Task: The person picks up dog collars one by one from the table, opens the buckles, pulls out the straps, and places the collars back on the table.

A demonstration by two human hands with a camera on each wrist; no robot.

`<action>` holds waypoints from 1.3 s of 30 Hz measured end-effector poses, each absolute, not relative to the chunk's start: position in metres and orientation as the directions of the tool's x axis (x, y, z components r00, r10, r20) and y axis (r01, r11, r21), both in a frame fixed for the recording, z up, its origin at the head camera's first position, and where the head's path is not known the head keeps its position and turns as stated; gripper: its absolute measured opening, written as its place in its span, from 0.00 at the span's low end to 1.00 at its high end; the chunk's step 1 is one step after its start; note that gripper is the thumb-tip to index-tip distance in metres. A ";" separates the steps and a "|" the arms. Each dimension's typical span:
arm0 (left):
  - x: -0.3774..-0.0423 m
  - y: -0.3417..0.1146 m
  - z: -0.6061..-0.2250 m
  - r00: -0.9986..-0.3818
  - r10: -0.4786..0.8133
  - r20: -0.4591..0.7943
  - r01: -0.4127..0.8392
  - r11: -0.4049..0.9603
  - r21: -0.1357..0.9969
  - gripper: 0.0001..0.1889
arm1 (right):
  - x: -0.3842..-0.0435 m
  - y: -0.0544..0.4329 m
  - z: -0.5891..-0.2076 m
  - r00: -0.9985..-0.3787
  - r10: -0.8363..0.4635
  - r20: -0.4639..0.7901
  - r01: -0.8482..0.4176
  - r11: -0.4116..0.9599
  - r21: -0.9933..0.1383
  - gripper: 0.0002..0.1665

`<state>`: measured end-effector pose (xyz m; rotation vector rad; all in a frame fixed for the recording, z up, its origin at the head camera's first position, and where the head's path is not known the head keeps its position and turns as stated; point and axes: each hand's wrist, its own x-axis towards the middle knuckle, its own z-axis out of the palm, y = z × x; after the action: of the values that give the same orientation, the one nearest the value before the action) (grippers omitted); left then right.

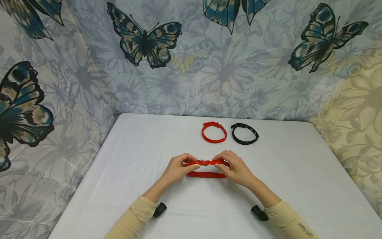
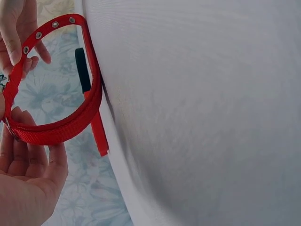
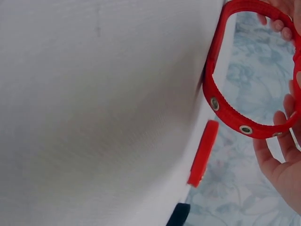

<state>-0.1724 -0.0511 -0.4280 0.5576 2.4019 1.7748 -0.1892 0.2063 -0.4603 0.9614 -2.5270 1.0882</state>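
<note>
A red collar (image 1: 207, 174) with metal eyelets forms a loop between both hands, its buckle side raised and its lower side right at the white tabletop. My left hand (image 1: 176, 168) pinches the band just left of the silver buckle (image 1: 202, 162). On the other side of the buckle, my right hand (image 1: 237, 168) grips the band between thumb and fingers. In the left wrist view, the fingers (image 2: 19, 155) of the left hand lie behind the padded strap (image 2: 56, 134). Eyelets (image 3: 245, 129) run along the strap near the right hand in the right wrist view.
Beyond the hands, a second red collar (image 1: 214, 141) lies looped on the white table (image 1: 143, 142). A black collar (image 1: 245, 142) lies to its right. Butterfly-patterned cloth (image 1: 179, 89) hangs behind the table's far edge.
</note>
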 end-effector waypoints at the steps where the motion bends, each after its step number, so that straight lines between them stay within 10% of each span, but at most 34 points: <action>1: -0.172 -0.051 -0.428 -0.928 0.349 0.130 0.226 0.251 0.941 0.08 | -0.189 0.206 -0.460 -0.759 -0.482 0.438 -0.649 0.511 -0.563 0.15; 39: -0.192 -0.073 -0.461 -0.965 0.239 0.109 0.171 0.257 0.951 0.09 | -0.188 0.241 -0.459 -0.883 -0.264 0.389 -0.464 0.623 -0.630 0.16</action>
<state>-0.1924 -0.0727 -0.4613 0.3990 2.4442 1.8381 -0.1877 0.2411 -0.4585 0.5925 -2.5886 1.1129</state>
